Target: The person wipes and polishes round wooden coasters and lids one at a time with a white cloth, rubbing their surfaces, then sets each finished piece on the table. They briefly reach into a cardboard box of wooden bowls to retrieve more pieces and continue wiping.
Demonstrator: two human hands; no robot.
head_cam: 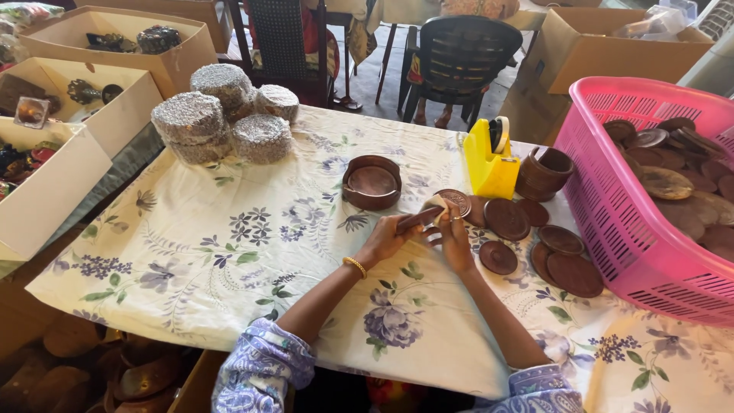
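Both hands meet near the middle of the table. The left hand (384, 239) is closed around a small brown wooden disc (417, 220), holding it by the edge. The right hand (453, 233) is curled over a pale bit of cloth (437, 206) and presses it on the disc. So the disc is up off the table, between the two hands.

Going from left to right: open cardboard boxes (53, 176) sit at the far left edge. Next come round silver wrapped bundles (222, 115) in a pile. Then a brown wooden bowl (371, 182) sits just above the hands. A yellow tape holder (491, 160) stands near it, with a small stack of brown cups (544, 172) right beside it. Loose brown discs (535, 245) lie on the flowery tablecloth (191, 252), close to the right hand. A big pink basket (612, 206) full of more brown pieces is at the far right.

What could go wrong? The disc is held only at its edge, so a hard rub might make it slip and drop. The right elbow is close to the loose discs and could push them. The basket hangs near the table edge, so a bump might tip it. The cloth looks small, so fingers could slide off it.
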